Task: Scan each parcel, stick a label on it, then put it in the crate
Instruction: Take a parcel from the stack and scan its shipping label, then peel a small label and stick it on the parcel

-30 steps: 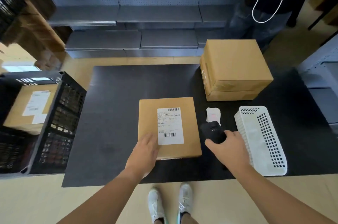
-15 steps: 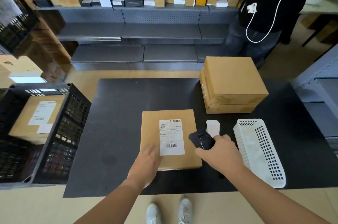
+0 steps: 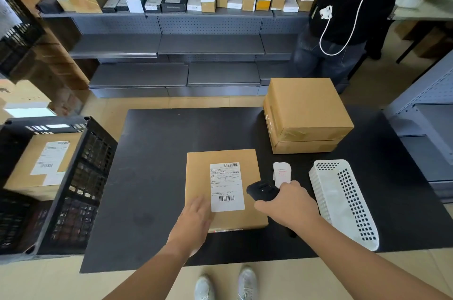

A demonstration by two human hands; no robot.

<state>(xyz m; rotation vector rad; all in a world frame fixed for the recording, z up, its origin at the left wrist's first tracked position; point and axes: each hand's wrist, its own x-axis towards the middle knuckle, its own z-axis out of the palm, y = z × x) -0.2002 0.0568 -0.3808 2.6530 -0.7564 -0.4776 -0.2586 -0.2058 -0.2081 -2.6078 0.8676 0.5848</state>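
Scanner (image 3: 263, 190) has neared the parcel (image 3: 225, 192), handle hidden in right hand (image 3: 289, 206).

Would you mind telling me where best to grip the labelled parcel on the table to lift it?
Probably by its left and right edges, coming from the near side: the parcel lies flat and thin on the table, label up, so fingers must hook under the sides. The left hand rests on its near-left corner; the right hand holds the scanner, best set down first.

A black desk (image 3: 152, 177) bears a labelled parcel (image 3: 198, 177) near its front edge, stacked boxes (image 3: 304, 108) at the far right corner, and a white basket (image 3: 343, 201) at the front right.
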